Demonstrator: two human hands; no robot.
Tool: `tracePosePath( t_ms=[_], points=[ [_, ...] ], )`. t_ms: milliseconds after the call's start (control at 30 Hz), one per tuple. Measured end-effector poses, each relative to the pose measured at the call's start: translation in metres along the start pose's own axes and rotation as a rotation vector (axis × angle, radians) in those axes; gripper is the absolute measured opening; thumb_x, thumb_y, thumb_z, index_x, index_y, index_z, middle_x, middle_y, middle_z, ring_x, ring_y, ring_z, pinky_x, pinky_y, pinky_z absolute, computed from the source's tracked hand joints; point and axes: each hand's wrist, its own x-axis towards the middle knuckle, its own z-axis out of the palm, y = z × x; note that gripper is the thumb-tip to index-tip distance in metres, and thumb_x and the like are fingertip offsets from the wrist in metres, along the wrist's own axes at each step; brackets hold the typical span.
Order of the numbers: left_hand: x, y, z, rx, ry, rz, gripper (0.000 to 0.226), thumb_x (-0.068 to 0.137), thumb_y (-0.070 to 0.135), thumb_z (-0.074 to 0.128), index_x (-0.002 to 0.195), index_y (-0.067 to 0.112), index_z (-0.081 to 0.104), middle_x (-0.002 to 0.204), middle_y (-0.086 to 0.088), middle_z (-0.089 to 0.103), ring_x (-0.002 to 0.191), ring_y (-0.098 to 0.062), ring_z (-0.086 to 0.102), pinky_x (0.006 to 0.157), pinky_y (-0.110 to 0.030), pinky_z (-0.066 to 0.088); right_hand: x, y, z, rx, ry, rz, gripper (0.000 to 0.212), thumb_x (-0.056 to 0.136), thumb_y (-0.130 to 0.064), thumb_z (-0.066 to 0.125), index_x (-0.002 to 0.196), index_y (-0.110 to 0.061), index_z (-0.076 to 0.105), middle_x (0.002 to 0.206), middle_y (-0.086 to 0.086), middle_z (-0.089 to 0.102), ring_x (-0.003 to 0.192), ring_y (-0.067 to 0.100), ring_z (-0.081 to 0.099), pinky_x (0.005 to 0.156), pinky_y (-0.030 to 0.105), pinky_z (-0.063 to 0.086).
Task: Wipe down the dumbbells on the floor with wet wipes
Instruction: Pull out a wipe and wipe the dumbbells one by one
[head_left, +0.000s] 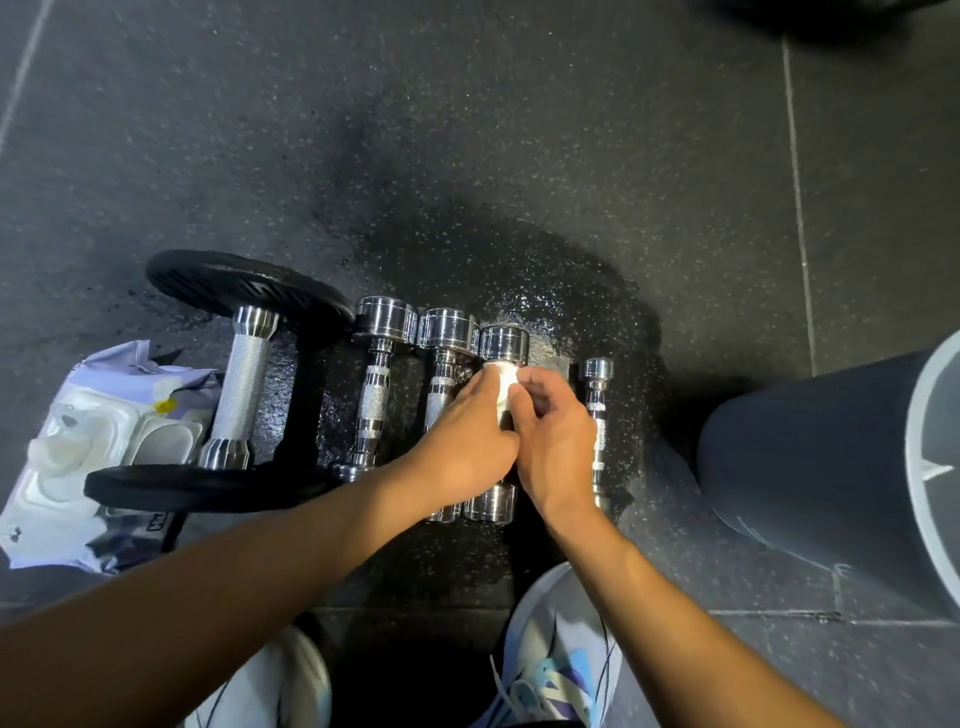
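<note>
**Handle of a chrome dumbbell under the wipe**

A white wet wipe (500, 387) is pinched between the curled fingers of the left grip (467, 441) and the right grip (556, 441). Both are closed on it around the handle of a chrome dumbbell (504, 344), just below its far head. The dumbbell is laid on the floor (519, 130), directly beneath the two grips. The step in hand is judged to be the wiping of this handle. Whether the wipe is wrapped fully round the bar cannot be told, since it is covered by the fingers.

For the next move, the wipe would need to be drawn along the bar toward the near head, with the dumbbell steadied against rolling. Just right of the right grip a small dumbbell (598, 374) is laid. Left of the left grip two more chrome dumbbells (387, 319) are ranged, and further left a black-plated dumbbell (244, 374), with opened wipe packs (104, 441) beyond it.

The floor is made of dark speckled rubber tiles, and a wet sheen is seen beyond the grips. A grey cylinder (805, 457) is stood well right of the right grip, and pale shoes (561, 649) are seen below both wrists
</note>
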Motion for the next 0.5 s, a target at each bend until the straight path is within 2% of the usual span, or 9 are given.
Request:
tracePosePath(
  t_ms=[67,167,200,267,333,500],
  points=[
    [0.000,-0.003,-0.001,-0.030,-0.021,-0.014,0.068,0.088,0.002,0.047,0.148,0.032,0.034,0.137,0.000,0.052,0.105,-0.023,0.063,0.064,-0.022,0.043,0.000,0.003,0.001,-0.013,0.008,0.015,0.022,0.099,-0.005,0.063,0.103,-0.024,0.072,0.094,-0.016,0.073,0.088,0.003,0.070,0.078,0.016,0.054],
    [0.001,-0.005,-0.007,-0.110,-0.039,-0.023,0.060,0.086,0.006,0.047,0.139,0.034,0.045,0.114,-0.008,0.065,0.071,-0.012,0.058,0.053,-0.028,0.044,0.005,0.010,0.000,-0.043,-0.011,0.088,0.016,0.099,-0.010,0.065,0.110,-0.017,0.074,0.099,-0.011,0.075,0.093,0.004,0.071,0.086,0.021,0.056],
    [0.000,-0.005,-0.009,-0.131,-0.038,-0.030,0.058,0.085,0.008,0.047,0.137,0.035,0.048,0.110,-0.009,0.067,0.067,-0.012,0.056,0.053,-0.030,0.043,0.006,0.010,-0.002,-0.027,-0.032,0.110,0.016,0.099,-0.010,0.064,0.110,-0.016,0.074,0.100,-0.009,0.076,0.093,0.006,0.071,0.086,0.021,0.056],
    [-0.001,-0.003,-0.012,-0.159,-0.035,-0.050,0.060,0.084,0.011,0.049,0.138,0.036,0.047,0.113,-0.009,0.069,0.065,-0.014,0.054,0.053,-0.032,0.044,0.006,0.008,-0.005,-0.015,-0.072,0.117,0.015,0.100,-0.009,0.062,0.109,-0.017,0.072,0.099,-0.009,0.075,0.091,0.006,0.070,0.080,0.015,0.054],
    [-0.004,-0.002,-0.012,-0.121,-0.050,-0.057,0.064,0.088,0.009,0.050,0.146,0.034,0.041,0.115,-0.008,0.067,0.065,-0.009,0.054,0.053,-0.028,0.043,0.002,0.008,-0.008,-0.041,-0.096,0.080,0.015,0.100,-0.010,0.063,0.110,-0.018,0.070,0.099,-0.012,0.074,0.090,0.001,0.069,0.079,0.011,0.052],
    [-0.018,0.001,-0.001,0.058,-0.093,-0.102,0.060,0.095,0.015,0.053,0.151,0.022,0.032,0.115,-0.002,0.059,0.085,-0.013,0.063,0.058,-0.022,0.045,-0.021,0.015,-0.014,-0.062,-0.134,0.040,0.018,0.099,-0.008,0.065,0.110,-0.022,0.069,0.100,-0.010,0.076,0.091,0.002,0.071,0.081,0.017,0.056]
  ],
)
